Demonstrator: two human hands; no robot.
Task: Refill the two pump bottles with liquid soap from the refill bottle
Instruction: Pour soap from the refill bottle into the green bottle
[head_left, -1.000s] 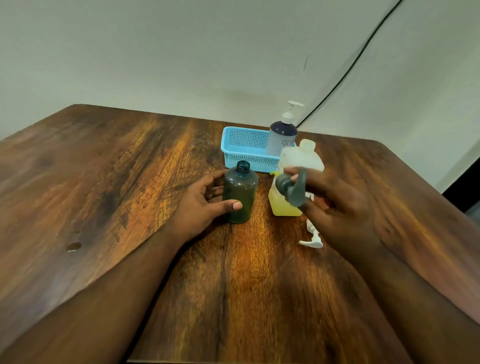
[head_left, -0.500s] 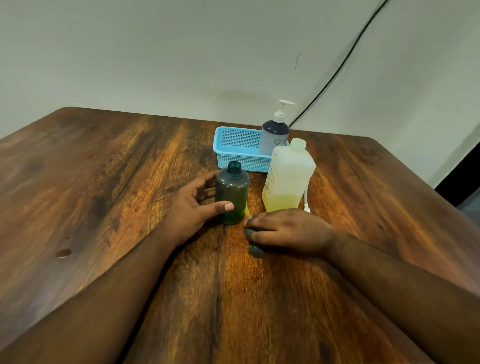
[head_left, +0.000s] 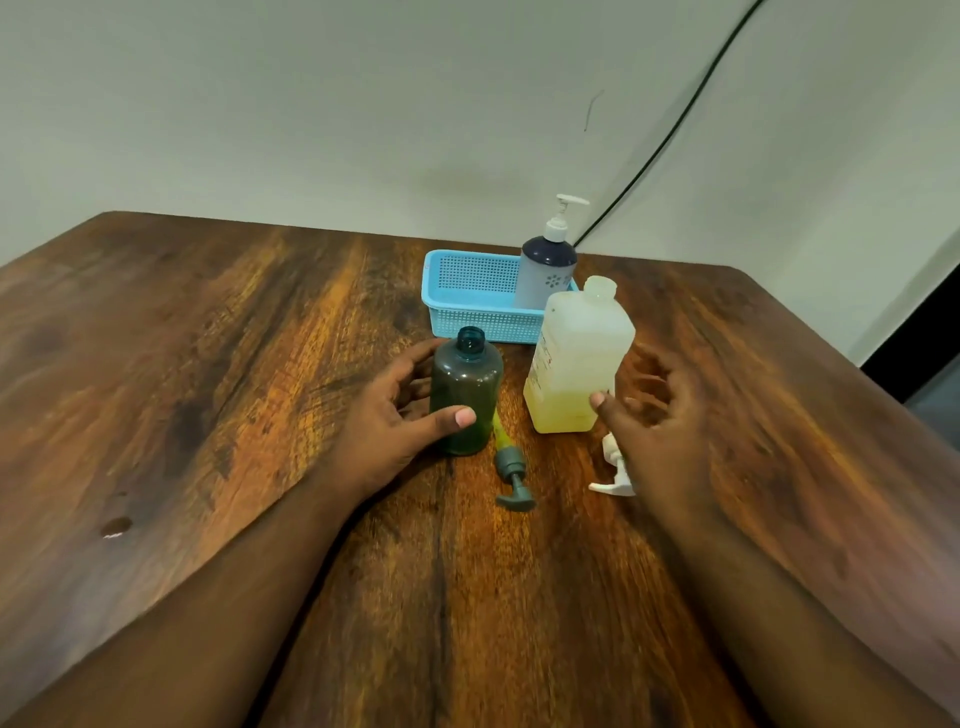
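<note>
One white pump (head_left: 613, 475) half behind right hand (head_left: 660, 436)

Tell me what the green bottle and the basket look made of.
Green bottle: likely smooth tinted plastic, translucent, since the thumb's far side and contents show dimly through. Basket: light blue moulded plastic with a matte look, its walls a fine perforated grid.

Left hand (head_left: 384, 415) grips green bottle (head_left: 465, 392); right hand (head_left: 654, 415) opens beside refill bottle (head_left: 579, 358).
</note>
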